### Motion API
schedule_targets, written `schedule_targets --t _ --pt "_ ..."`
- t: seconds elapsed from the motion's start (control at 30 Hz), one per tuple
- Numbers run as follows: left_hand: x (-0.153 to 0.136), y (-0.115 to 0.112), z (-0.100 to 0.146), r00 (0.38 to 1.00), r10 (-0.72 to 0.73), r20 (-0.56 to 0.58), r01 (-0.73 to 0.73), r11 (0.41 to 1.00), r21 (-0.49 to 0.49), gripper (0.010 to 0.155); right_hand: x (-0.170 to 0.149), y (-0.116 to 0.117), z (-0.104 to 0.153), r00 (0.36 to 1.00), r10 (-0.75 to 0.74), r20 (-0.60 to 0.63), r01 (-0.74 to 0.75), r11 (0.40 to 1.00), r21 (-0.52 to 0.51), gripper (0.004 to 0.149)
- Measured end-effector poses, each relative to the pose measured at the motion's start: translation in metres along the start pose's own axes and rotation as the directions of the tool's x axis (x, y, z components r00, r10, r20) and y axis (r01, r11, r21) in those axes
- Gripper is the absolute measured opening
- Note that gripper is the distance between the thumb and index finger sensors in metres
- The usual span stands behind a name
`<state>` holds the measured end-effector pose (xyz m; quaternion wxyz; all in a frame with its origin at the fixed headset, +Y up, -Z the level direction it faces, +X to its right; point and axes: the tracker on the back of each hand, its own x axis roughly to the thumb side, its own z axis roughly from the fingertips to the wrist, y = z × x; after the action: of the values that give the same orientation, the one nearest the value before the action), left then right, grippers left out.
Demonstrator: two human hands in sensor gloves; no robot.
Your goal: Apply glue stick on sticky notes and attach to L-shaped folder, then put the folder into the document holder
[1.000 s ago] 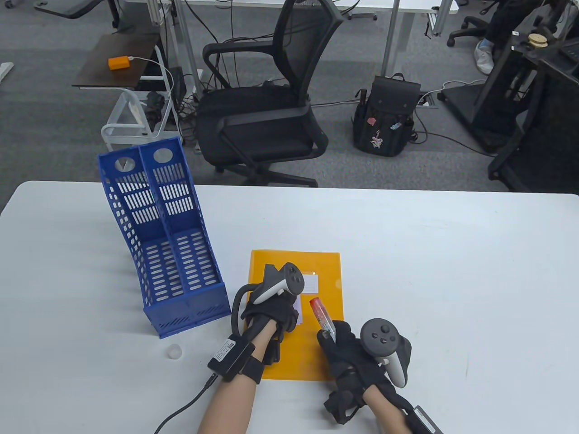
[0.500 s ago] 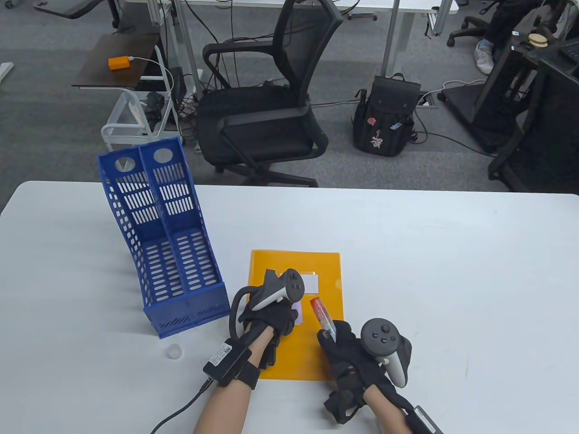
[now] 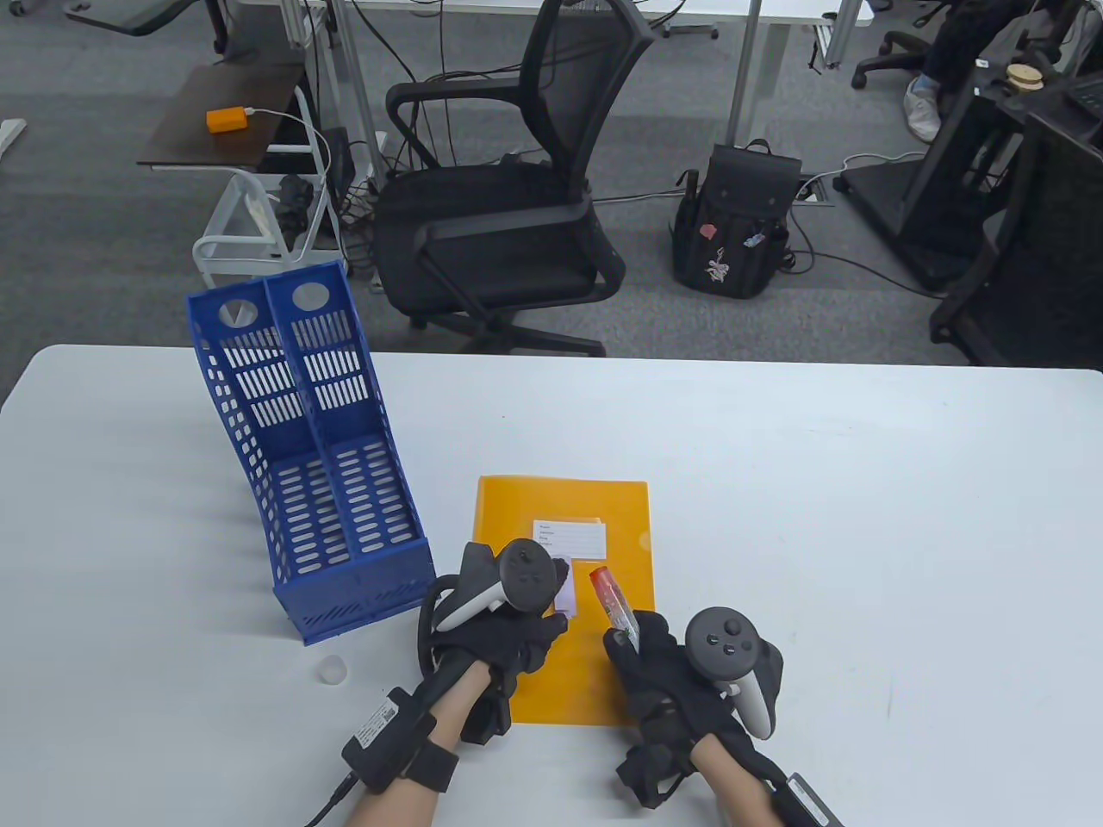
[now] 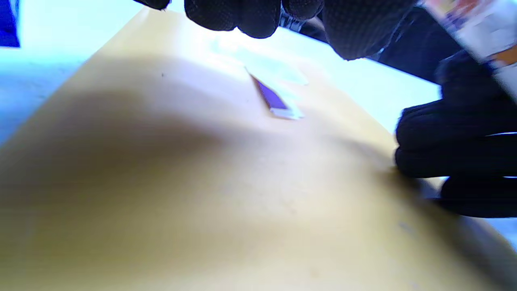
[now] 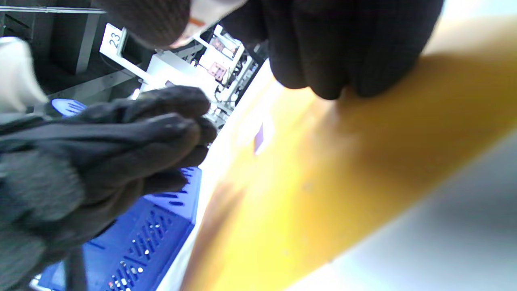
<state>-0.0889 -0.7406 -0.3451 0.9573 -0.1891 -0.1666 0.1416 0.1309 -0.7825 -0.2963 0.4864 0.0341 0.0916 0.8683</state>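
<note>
An orange L-shaped folder lies flat on the white table, with a white label on it. A pale purple sticky note sits on the folder below the label; the left wrist view shows one corner of the sticky note lifted. My left hand hovers over the folder's left half, fingers relaxed and holding nothing. My right hand rests on the folder's lower right and grips a glue stick, red end pointing toward the note. The blue document holder stands to the left.
A small translucent cap lies on the table below the holder. The table stretches to the right of the folder. Behind the far edge stand a black office chair and a backpack.
My left hand has drawn back toward me and slightly left, uncovering the white label and most of the sticky note. The right hand and glue stick have stayed put.
</note>
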Motion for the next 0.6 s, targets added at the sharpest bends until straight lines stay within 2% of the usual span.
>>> schedule_targets --t 0.13,0.27,0.43,0.6 --pt "0.002 0.002 0.032 0.998 0.025 0.055 -0.03 0.995 0.092 0.066 0.001 0.001 0.001 1.0 0.009 0.006 -0.009 1.0 0.002 0.062" --pt "-0.004 -0.001 0.055 0.987 0.123 0.1 -0.137 0.979 0.152 0.066 0.0 0.001 0.001 1.0 0.013 0.004 -0.013 1.0 0.006 0.062" --pt "-0.017 -0.01 0.061 0.963 0.236 0.129 -0.258 0.946 0.195 0.06 0.0 0.001 0.001 1.0 -0.008 -0.006 0.008 1.0 0.009 0.062" --pt "-0.021 -0.018 0.063 0.905 0.386 0.179 -0.413 0.898 0.15 0.06 0.001 -0.001 0.001 0.996 -0.092 -0.004 0.092 0.996 0.009 0.062"
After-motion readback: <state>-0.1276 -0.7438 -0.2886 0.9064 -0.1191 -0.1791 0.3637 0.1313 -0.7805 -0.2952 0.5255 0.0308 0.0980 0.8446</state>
